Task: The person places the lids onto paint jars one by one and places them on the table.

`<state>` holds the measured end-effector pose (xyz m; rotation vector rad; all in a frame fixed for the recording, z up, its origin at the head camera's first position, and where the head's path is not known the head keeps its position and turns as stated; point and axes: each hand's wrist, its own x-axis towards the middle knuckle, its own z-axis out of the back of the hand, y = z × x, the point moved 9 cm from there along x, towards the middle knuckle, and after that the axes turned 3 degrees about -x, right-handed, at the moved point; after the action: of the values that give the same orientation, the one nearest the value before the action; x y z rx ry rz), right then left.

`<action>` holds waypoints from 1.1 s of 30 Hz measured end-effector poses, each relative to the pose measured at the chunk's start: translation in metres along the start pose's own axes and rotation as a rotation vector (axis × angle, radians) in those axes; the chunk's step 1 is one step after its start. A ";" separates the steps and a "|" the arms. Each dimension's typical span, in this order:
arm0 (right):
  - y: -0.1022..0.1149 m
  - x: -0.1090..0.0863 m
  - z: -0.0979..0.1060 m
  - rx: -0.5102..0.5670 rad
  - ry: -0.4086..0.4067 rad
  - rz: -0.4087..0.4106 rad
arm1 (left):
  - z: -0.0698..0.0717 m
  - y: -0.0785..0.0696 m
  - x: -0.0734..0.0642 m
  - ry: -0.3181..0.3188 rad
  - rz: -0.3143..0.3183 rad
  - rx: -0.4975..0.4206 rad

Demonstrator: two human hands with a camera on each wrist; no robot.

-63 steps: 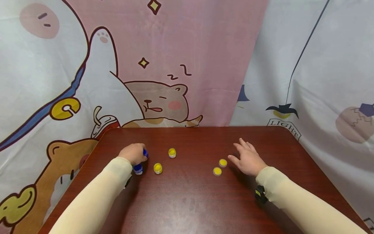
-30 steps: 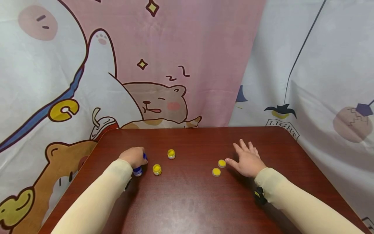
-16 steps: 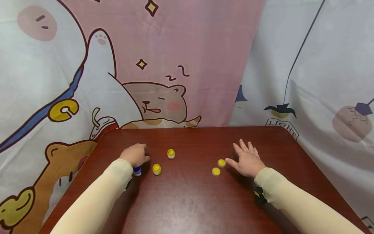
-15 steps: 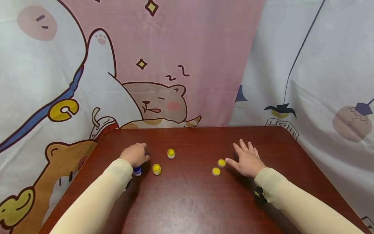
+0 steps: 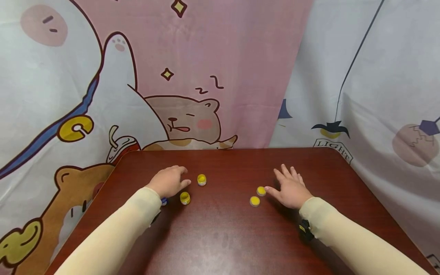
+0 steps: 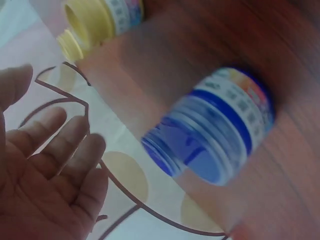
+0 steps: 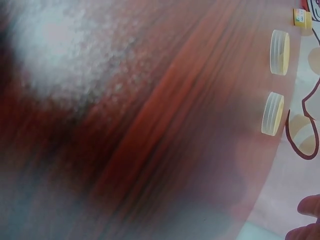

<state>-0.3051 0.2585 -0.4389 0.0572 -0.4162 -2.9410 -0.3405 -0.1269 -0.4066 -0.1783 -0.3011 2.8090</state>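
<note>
My left hand (image 5: 170,182) hovers over the left of the table with thumb and fingers spread, holding nothing. In the head view it covers most of the blue paint jars; only part of one blue jar (image 5: 164,201) shows below the wrist. The left wrist view shows a lidless front blue jar (image 6: 235,115) with a second blue jar (image 6: 162,152) behind it. To the hand's right stand two open yellow paint jars, a nearer yellow jar (image 5: 185,198) and a farther yellow jar (image 5: 201,180). My right hand (image 5: 290,189) is spread, its thumb beside two yellow-topped lids (image 5: 254,201).
The brown wooden table (image 5: 220,236) ends at a cartoon-printed curtain (image 5: 261,76) behind it. Between the yellow jars and the lids lies a stretch of bare tabletop.
My left hand has let go of a blue jar and moved right toward the yellow jars, its fingers opening. My right hand spread its fingers slightly earlier and has since stayed in place.
</note>
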 end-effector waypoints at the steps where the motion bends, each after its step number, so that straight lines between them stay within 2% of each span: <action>1: 0.001 0.000 0.000 0.000 0.001 0.002 | 0.000 -0.003 -0.001 0.008 -0.007 0.008; 8: 0.004 0.000 -0.002 0.010 -0.001 0.011 | -0.012 -0.012 -0.009 0.111 0.002 0.030; 13: 0.007 -0.001 -0.003 0.010 0.004 0.013 | -0.022 -0.018 -0.016 0.180 -0.030 0.019; 18: 0.008 -0.001 -0.004 0.017 0.010 0.010 | -0.028 -0.022 -0.019 0.177 -0.043 0.017; 24: 0.009 -0.001 -0.007 0.017 0.014 0.010 | -0.035 -0.021 -0.018 0.179 -0.047 0.068; 33: 0.014 -0.002 -0.008 0.008 0.004 0.025 | -0.042 -0.018 -0.014 0.128 -0.077 0.074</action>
<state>-0.3003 0.2434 -0.4424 0.0587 -0.4253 -2.9140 -0.3154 -0.1069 -0.4417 -0.3211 -0.1697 2.7129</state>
